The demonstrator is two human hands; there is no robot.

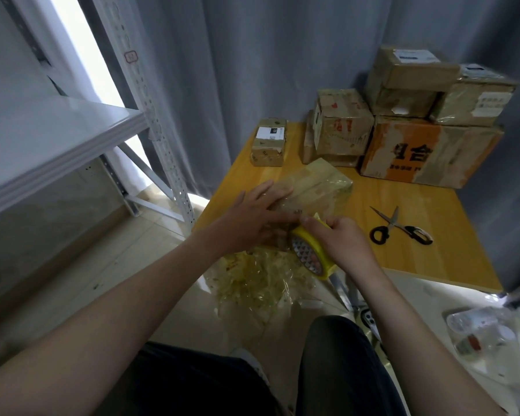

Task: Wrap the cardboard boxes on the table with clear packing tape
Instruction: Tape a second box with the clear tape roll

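Observation:
A flat cardboard box (318,187), glossy with clear tape, lies at the near left part of the wooden table (418,253). My left hand (252,214) lies flat on its near end with straight fingers, pressing it down. My right hand (339,238) grips a yellowish roll of packing tape (309,253) at the box's near edge, thumb and fingers curled round the roll. Tape runs from the roll onto the box under my left fingers.
Black-handled scissors (403,228) lie open to the right of the box. A small labelled box (269,142) and a stack of several boxes (418,124) stand at the table's back. Crumpled used tape (258,280) lies on the floor below. A metal shelf (57,145) stands left.

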